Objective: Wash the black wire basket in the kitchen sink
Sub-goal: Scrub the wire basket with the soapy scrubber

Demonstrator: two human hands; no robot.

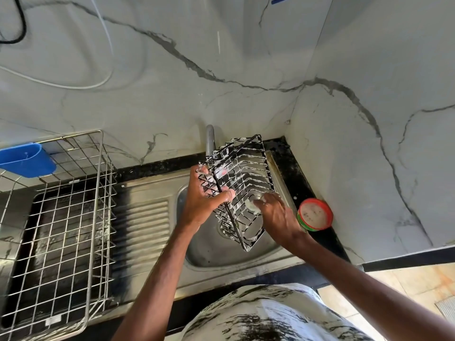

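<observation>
A person is holding the black wire basket up over the sink. The basket is tilting, with 1 end up near the tap and the other end hanging low over the bowl of the sink. White soap foam is sticking to many of its wires.

The left hand is gripping the left side of the basket. Its fingers are curling through the wires and its thumb is pressing on a wire from the front. The right hand is touching the lower right side of the basket. Its fingers are bending round a pale scrub pad and are pushing the pad against the wires. So the basket is sitting between the 2 hands, with the left hand higher and the right hand lower.

A round tub with a red rim and a green side is standing on the black counter, just beside the right hand. Pale soap is showing inside it. Left of the sink bowl, the steel draining board is shining. Further left, a big silver wire rack is standing, well apart from the basket. A blue plastic cup is hanging on the rack's far left side.
</observation>
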